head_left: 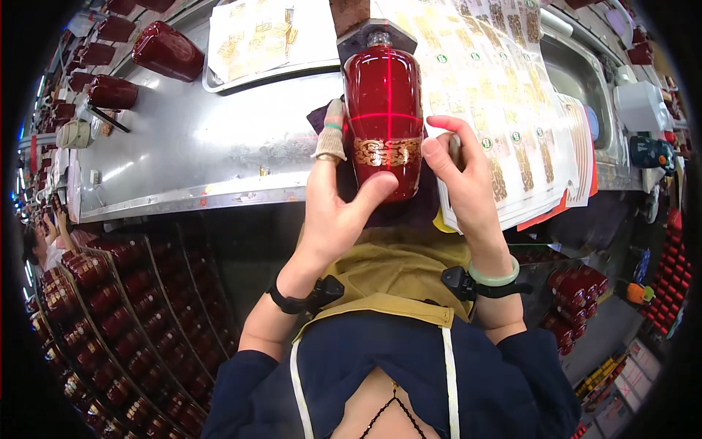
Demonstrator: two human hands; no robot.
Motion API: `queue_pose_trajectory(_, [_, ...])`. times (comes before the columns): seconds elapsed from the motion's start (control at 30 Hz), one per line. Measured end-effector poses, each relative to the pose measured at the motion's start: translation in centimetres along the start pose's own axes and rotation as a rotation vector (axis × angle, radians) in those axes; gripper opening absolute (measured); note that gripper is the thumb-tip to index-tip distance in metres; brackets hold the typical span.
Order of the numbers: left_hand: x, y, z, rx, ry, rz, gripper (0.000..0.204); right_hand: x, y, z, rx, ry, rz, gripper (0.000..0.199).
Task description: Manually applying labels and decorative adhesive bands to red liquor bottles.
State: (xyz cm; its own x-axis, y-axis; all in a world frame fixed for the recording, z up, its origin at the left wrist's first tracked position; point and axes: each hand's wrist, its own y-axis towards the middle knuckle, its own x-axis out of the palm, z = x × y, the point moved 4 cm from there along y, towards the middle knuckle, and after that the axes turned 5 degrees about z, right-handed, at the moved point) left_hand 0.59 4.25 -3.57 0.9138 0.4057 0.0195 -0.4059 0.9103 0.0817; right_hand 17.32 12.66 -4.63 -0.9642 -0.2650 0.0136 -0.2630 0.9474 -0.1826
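A glossy dark-red bottle (pixel 382 88) lies with its neck away from me and its base toward me. A gold patterned band (pixel 384 152) runs round its lower part, and thin red light lines cross its surface. My left hand (pixel 338 186) grips the bottle's left side, thumb over the base end; a pale finger cover (pixel 331 140) is on one finger. At the right side, my right hand (pixel 462 161) has its fingertips close to the band, the fingers curled. A small dark-grey thing shows between its thumb and fingers, too hidden to name.
Sheets of gold decals (pixel 482 95) lie on the right, more decals (pixel 256 40) in a tray at the left. Red bottles (pixel 168 51) stand on the metal table (pixel 175 146). A sink (pixel 581 69) is at far right; racks of red jars (pixel 124 307) fill the lower left.
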Motion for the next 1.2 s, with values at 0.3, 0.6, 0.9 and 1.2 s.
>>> queue_pose_trajectory(0.3, [1.9,0.5,-0.2,-0.076,-0.099,0.102,0.075,0.8,-0.1,0.4,-0.01,-0.06,-0.051,0.06])
queue_pose_trajectory(0.6, [1.6,0.4,-0.7,-0.133,-0.231,0.103,0.074,1.1,0.1,0.2,0.036,-0.026,-0.046,0.055])
queue_pose_trajectory(0.9, [1.7,0.3,-0.7,-0.138,-0.233,0.083,0.071,1.2,-0.1,0.0,0.031,-0.016,-0.046,0.054])
queue_pose_trajectory(1.2, [-2.6,1.4,-2.4,-0.422,-0.464,-0.049,0.064,1.1,0.1,-0.1,0.071,-0.03,-0.062,0.054])
